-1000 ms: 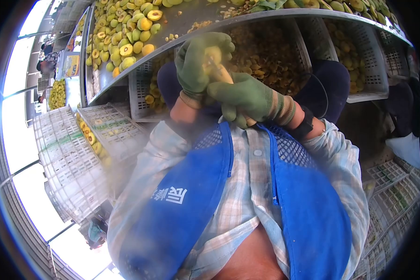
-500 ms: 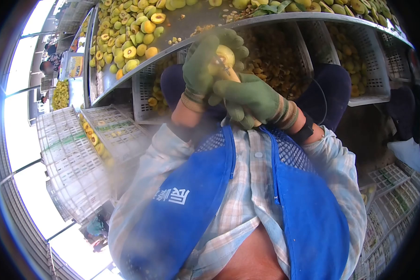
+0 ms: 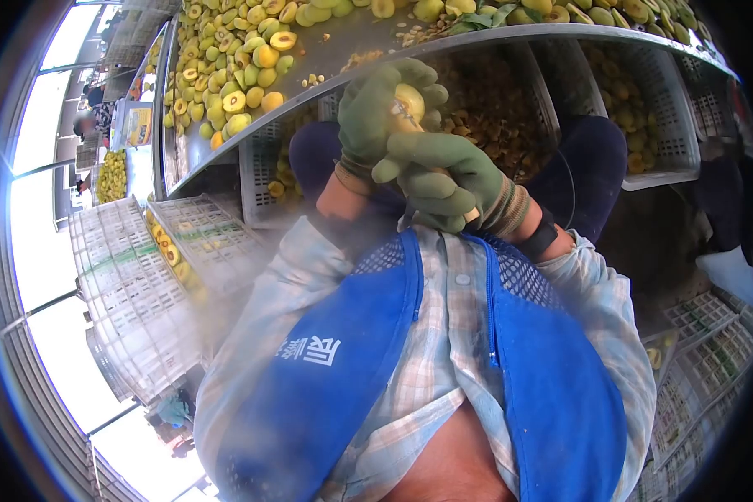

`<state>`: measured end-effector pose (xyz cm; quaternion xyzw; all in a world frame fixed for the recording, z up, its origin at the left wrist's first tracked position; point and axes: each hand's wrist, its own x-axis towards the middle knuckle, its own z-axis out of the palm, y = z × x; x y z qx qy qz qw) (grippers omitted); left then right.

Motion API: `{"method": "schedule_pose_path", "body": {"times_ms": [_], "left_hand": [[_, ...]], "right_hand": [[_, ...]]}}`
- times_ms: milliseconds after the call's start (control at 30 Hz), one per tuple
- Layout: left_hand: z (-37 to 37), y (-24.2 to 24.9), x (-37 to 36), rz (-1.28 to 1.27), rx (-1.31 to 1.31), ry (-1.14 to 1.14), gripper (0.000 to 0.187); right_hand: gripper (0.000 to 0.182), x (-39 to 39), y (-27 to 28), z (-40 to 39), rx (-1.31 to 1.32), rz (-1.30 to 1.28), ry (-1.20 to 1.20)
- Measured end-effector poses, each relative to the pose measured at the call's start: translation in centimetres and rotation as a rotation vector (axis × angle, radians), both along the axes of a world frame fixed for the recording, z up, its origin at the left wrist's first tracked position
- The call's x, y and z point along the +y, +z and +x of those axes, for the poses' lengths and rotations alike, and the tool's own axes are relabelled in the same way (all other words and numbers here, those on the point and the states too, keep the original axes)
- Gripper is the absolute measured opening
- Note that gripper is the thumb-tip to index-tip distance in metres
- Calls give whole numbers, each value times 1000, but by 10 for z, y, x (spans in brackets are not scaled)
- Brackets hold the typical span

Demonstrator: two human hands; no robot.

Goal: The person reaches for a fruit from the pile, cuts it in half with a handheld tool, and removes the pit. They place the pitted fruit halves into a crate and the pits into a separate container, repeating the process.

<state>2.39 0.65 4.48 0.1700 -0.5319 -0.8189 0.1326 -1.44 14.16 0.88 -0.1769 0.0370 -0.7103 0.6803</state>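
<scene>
My left hand, in a green knitted glove, is closed around a yellow fruit that looks like a plum or apricot. My right hand, gloved the same way, grips a wooden-handled pitting tool. Its metal tip meets the cut face of the fruit, and the exact shape of that tip is too small to make out. Both hands are close together in front of my chest, above a crate of brown-orange scraps.
A metal table beyond my hands carries many whole and halved fruits. Under its edge stand white crates with fruit. More crates are stacked at the left and at the lower right. A thin cord hangs by my right wrist.
My right hand has turned slightly around the tool handle, its fingers now curled more tightly. The tool tip has shifted on the fruit, and the fruit has rotated a little in my left hand.
</scene>
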Motion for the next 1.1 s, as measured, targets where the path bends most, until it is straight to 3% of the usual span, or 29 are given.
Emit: {"method": "schedule_pose_path", "body": {"times_ms": [100, 167, 267, 367, 433, 467, 500, 567, 600, 667, 700, 767, 900, 967, 1000, 1067, 1100], "left_hand": [[-3, -7, 3, -24, 24, 51, 23], [-6, -14, 3, -255, 52, 77, 22], [-12, -27, 8, -425, 123, 198, 21], [-22, -33, 19, -302, 194, 309, 19], [-26, -37, 11, -460, 231, 269, 18], [-25, -42, -3, -691, 244, 202, 18], [-26, -46, -12, -920, 253, 135, 17], [-41, -53, -8, -766, 286, 243, 15], [-46, -51, -9, -563, 279, 237, 19], [-51, -42, -12, -21, 245, 197, 34], [-51, -37, -17, 313, 208, 145, 43], [-47, -53, -46, 374, 205, 127, 45], [-29, -68, -67, 220, 124, 283, 47], [-14, -65, -90, 106, 127, 355, 46], [0, -62, -101, 56, 125, 382, 44], [25, -45, -116, -13, 32, 534, 36], [43, -74, -148, -4, 143, 505, 35]], "right_hand": [[47, -10, -14, 5, -372, -122, 165], [43, -13, -8, 7, -549, -189, 231], [45, -21, -17, 8, -636, -320, 249], [45, -20, -14, 9, -696, -199, 105], [45, -26, -20, 5, -691, -306, 111], [45, -27, -21, 4, -690, -358, 115], [46, -23, -14, 3, -691, -224, 40], [47, -12, 8, 1, -679, 42, -108], [47, -16, 1, -2, -633, -89, -72], [48, -24, -20, -10, -536, -340, 4], [49, -22, -20, -15, -526, -151, -26], [51, -16, -21, -26, -490, 222, -76], [52, -15, -33, -30, -228, 125, -112], [51, -25, -49, -37, -342, 360, -122], [51, -34, -81, -40, -272, 437, -127], [49, -33, -69, -48, -151, 336, -43], [48, -35, -64, -50, -63, 381, -73]]}}
